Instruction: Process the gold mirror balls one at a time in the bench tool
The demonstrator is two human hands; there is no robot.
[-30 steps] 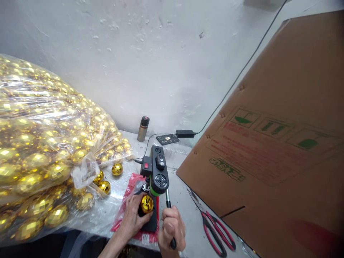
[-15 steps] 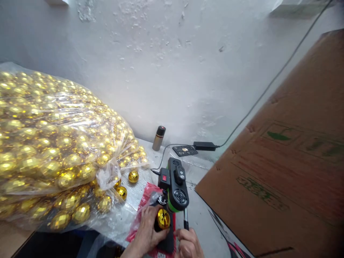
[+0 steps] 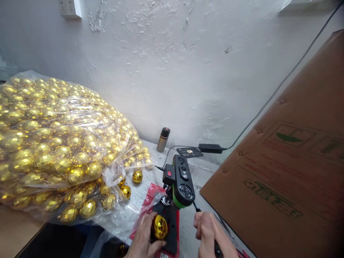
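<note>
A small black and green bench drill press (image 3: 184, 181) stands on the worktop, over a dark base plate (image 3: 172, 238). My left hand (image 3: 143, 236) curls its fingers and thumb around a shiny gold mirrored ball (image 3: 160, 227) at the front of that base plate. The ball sits nearer to me than the drill head. To the right of the machine, my right hand (image 3: 211, 234) is closed around its black-handled feed lever (image 3: 197, 206). A dark handle end also shows below this hand. Under the base lies red plastic wrapping (image 3: 152, 191).
A huge clear bag (image 3: 113, 173) of gold balls fills the left, with a loose gold ball (image 3: 137, 176) beside it. A bottle (image 3: 163, 139), a dark patterned card-like object (image 3: 190, 152) and a power adapter (image 3: 211, 148) lie near the wall. A large carton (image 3: 268, 172) leans at right.
The gold ball and my left hand have come towards me, away from under the drill head. My right hand and the lever have swung right. The view has shifted slightly.
</note>
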